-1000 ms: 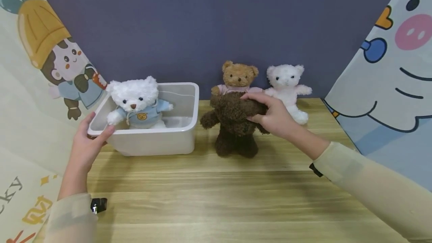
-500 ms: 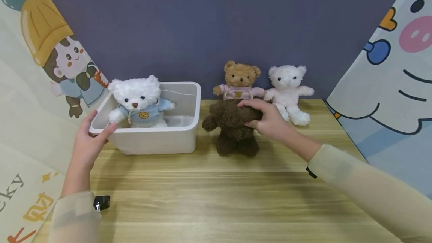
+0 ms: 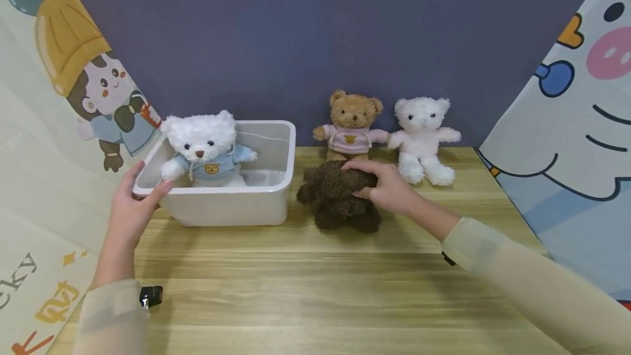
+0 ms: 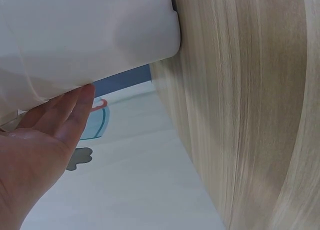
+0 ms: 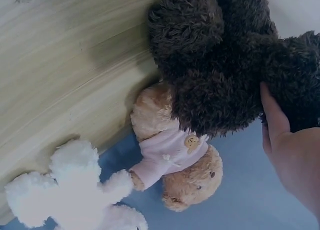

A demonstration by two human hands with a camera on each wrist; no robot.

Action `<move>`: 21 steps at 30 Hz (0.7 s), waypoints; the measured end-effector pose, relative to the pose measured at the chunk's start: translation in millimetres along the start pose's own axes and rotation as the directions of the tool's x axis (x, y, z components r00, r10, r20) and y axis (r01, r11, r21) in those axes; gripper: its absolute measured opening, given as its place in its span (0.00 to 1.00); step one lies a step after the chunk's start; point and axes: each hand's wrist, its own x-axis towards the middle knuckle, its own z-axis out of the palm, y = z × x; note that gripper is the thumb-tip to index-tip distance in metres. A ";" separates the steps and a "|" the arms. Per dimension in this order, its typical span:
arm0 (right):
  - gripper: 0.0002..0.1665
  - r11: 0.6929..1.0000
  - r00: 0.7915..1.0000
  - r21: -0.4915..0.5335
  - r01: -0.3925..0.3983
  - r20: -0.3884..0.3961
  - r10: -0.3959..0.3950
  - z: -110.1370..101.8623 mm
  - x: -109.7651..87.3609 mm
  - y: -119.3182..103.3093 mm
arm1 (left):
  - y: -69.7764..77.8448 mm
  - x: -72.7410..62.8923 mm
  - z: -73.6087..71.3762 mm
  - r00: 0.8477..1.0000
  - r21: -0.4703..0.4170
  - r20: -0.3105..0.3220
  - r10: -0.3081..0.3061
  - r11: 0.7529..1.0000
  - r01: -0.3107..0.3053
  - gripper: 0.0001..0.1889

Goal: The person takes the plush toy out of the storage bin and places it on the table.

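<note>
A dark brown teddy bear (image 3: 340,179) is on the wooden table, its feet towards me and its head leaning away. My right hand (image 3: 394,188) grips it at the head and neck from the right; the right wrist view shows the thumb (image 5: 275,112) pressed into its fur. To the left is a pale plastic bin (image 3: 231,207) with a white teddy bear (image 3: 199,141) in a blue hoodie sitting inside. My left hand (image 3: 130,204) holds the bin's left front corner, thumb over the rim; the left wrist view shows fingers (image 4: 75,115) against the outer wall.
Behind the brown bear, a tan teddy bear (image 3: 354,119) in a pink top sits against the dark back wall (image 3: 315,26). Beside it is a fluffy white teddy bear (image 3: 423,136) without clothes. Cartoon-printed panels (image 3: 586,125) stand on both sides. The wooden tabletop (image 3: 305,289) stretches out in front.
My right hand has brought the brown bear's upper body down, its feet staying nearly in place. More of the tan bear now shows behind it. The left hand keeps its hold on the bin.
</note>
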 end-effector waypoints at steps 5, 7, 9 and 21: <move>0.38 0.997 0.999 0.046 -0.054 0.006 0.054 -6.3 1.2 7.3 | -1.2 0.7 1.5 1.000 -0.002 -0.008 0.002 1.000 -0.002 0.48; 0.38 0.996 0.997 0.039 -0.082 -0.005 0.082 -10.4 4.9 12.5 | -1.7 0.8 1.5 1.000 -0.002 -0.007 0.000 1.000 0.000 0.48; 0.38 0.995 0.995 0.020 -0.097 -0.009 0.098 -14.8 9.7 17.3 | -1.8 0.7 1.2 1.000 0.000 -0.003 -0.003 1.000 0.003 0.48; 0.39 0.995 0.999 -0.091 -0.038 -0.020 0.036 -44.8 29.6 16.9 | -0.9 0.1 1.2 1.000 -0.002 0.001 -0.013 1.000 0.013 0.48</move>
